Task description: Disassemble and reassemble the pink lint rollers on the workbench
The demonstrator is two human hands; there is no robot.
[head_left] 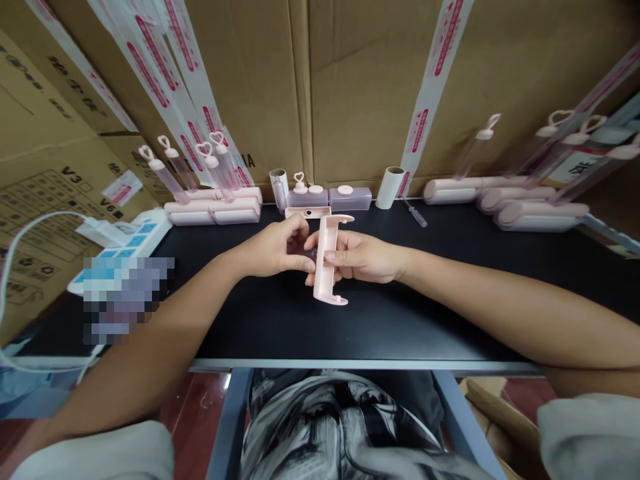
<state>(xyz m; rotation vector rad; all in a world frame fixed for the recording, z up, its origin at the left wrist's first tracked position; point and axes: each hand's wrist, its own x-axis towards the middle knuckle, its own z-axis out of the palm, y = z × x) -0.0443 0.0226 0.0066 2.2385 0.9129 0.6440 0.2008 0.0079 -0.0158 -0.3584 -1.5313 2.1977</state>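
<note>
Over the middle of the black table, my right hand [367,257] grips a pale pink plastic shell [327,267]. The shell stands lengthwise, its hollow side turned to the right, with a curved hook-like lug at each end. My right thumb presses inside the hollow and the fingers pass behind it. On the other side my left hand [283,247] is curled, its thumb tip at the shell's outer wall. Something small and dark shows between the hands, too hidden to name. Just beyond lies a pink tray-like part [309,213] with a dark hole.
Translucent purple boxes [350,198], two cardboard tubes [390,188] and a screwdriver [417,215] lie at the back. Pink cases with heart-topped tubes stand left [235,212] and right [543,217]. A power strip [125,250] with a white cable is left. Cardboard boxes [350,87] wall the back.
</note>
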